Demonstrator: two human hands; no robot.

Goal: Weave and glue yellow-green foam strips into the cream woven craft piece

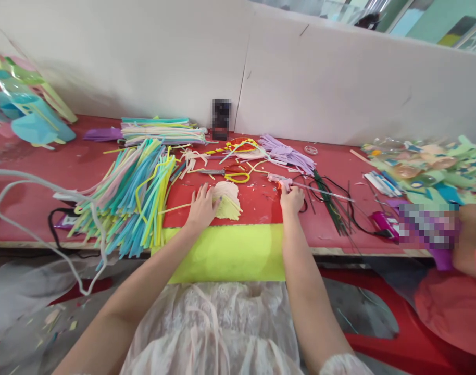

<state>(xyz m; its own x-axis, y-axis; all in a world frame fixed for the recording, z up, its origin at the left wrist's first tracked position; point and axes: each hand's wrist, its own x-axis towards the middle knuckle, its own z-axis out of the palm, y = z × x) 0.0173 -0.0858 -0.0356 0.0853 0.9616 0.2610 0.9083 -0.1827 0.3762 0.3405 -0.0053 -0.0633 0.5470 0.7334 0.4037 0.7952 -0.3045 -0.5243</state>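
My left hand (202, 207) lies with its fingers stretched out at the left edge of a fan-shaped piece (227, 200), pale pink above and pale yellow below, apparently made of fuzzy strips. A thin yellow strip (173, 209) runs under this hand from the left. My right hand (292, 199) is closed round a pinkish glue gun (284, 182), the fingers partly hiding it; a long thin stick extends from it to the right. Just beyond the piece lie yellow-handled scissors (237, 177). A bright yellow sheet (226, 252) hangs over the table's front edge below my wrists.
Bundles of coloured pipe cleaners (132, 192) fill the left side; purple ones (287, 152) lie behind. Dark green stems (332, 203) and a black cord are at right. A phone-like object (221, 119) leans on the wall. Another person's arm (471, 234) is far right.
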